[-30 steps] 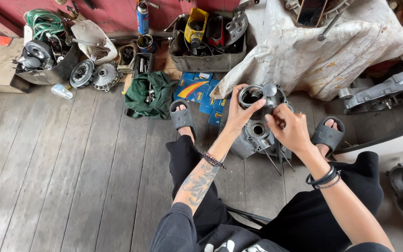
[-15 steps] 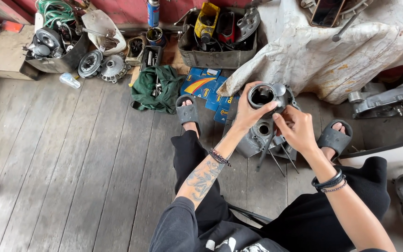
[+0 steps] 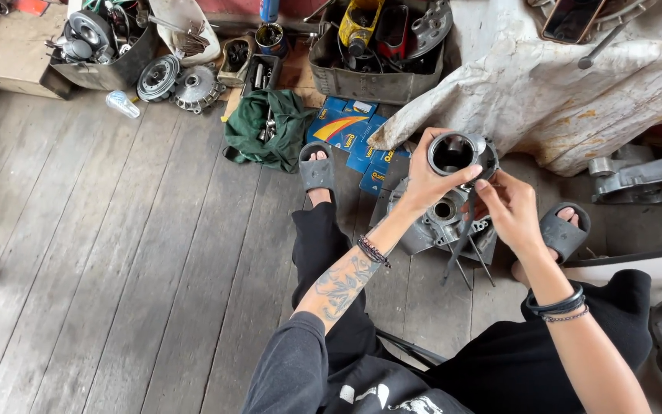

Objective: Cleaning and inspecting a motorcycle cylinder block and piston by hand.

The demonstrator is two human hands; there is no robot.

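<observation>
I sit on a wooden plank floor with grey sandals on both feet. My left hand [image 3: 428, 178] grips a grey metal engine cylinder [image 3: 463, 153], its round bore facing up toward me. My right hand [image 3: 509, 208] touches the cylinder's near right side with thumb and fingertips pinched at it; a thin dark strip hangs down below. Under both hands, between my feet, lies a grey engine crankcase [image 3: 442, 220] with several long studs sticking out toward me.
Blue flat boxes [image 3: 350, 134] and a green cloth with tools [image 3: 266, 126] lie ahead. A metal bin of parts [image 3: 381, 42], round clutch parts [image 3: 178, 80], a small clear bottle [image 3: 122, 103] and a dirty white cloth-covered heap [image 3: 568, 92] line the back. Another engine case [image 3: 645, 176] sits right.
The cylinder stays held above the crankcase in both hands. The view has tilted down and shifted, so the parts at the back sit higher in the picture.
</observation>
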